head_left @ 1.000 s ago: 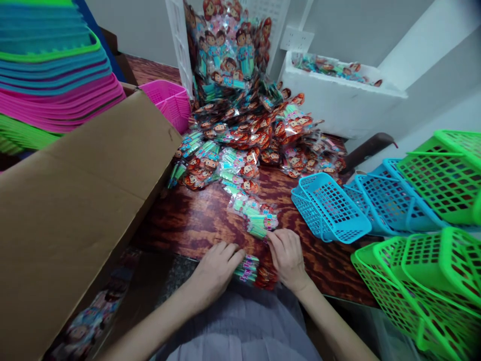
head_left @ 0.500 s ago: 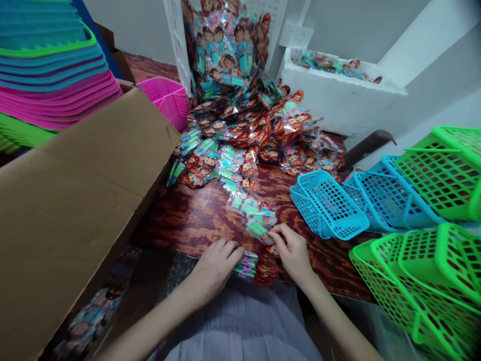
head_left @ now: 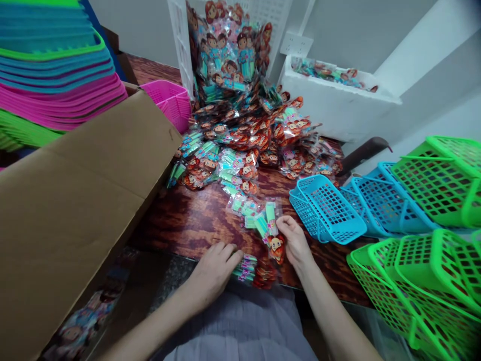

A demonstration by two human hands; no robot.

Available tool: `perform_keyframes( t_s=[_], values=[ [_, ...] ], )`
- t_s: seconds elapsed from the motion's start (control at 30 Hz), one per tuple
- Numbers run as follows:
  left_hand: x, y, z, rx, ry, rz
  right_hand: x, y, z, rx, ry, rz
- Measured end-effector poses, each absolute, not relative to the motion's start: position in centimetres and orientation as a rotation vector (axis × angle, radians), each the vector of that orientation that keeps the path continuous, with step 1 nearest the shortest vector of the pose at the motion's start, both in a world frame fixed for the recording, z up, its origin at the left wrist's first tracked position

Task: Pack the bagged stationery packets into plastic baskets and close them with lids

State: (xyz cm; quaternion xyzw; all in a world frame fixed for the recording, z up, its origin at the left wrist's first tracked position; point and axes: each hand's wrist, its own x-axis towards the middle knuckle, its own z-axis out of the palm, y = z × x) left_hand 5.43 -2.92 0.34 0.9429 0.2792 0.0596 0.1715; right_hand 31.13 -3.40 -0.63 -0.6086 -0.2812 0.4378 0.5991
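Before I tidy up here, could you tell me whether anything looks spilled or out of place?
Yes: the packets pour from the white crate at the back in a loose heap across the table, nearly to the blue baskets. The right hand holds one packet.

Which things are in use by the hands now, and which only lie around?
In use: right hand pinches one packet; left hand rests against small stack; packet heap behind.
Lying around: blue baskets, green baskets, pink basket, cardboard box, white foam box.
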Motion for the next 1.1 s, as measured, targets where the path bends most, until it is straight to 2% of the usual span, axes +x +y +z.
perform_keyframes(
  t_s=[0.1,0.27,0.33,0.5,0.67,0.73,0.87,0.93,1.03,1.1],
  values=[
    [5.4,-3.0,0.3,2.680,0.788,0.190,31.1,-4.1,0.4,-1.531,-0.969,0.812],
    [5.4,-3.0,0.6,2.681,0.793,0.217,29.3,-6.5,3.1,-1.696,-1.820,0.138],
    [5.4,-3.0,0.7,2.680,0.796,0.211,28.4,-7.5,3.1,-1.685,-1.992,0.023],
    [5.4,-3.0,0.6,2.675,0.767,0.187,27.7,-8.8,1.0,-1.740,-2.072,0.232],
    [5.4,-3.0,0.5,2.676,0.777,0.196,29.0,-8.5,1.4,-1.772,-1.963,0.621],
    [5.4,-3.0,0.6,2.676,0.780,0.199,29.7,-8.1,2.0,-1.838,-2.008,0.568],
    [5.5,-3.1,0.6,2.669,0.792,0.178,30.4,-7.2,2.2,-1.984,-2.052,0.087],
    [5.5,-3.1,0.6,2.672,0.799,0.169,30.2,-7.0,2.0,-2.003,-2.069,-0.027],
    [5.5,-3.1,0.5,2.677,0.789,0.176,29.8,-7.3,2.1,-2.039,-2.097,-0.025],
    [5.4,-3.1,0.4,2.677,0.766,0.197,29.4,-7.8,2.5,-2.019,-2.105,0.108]
  ],
)
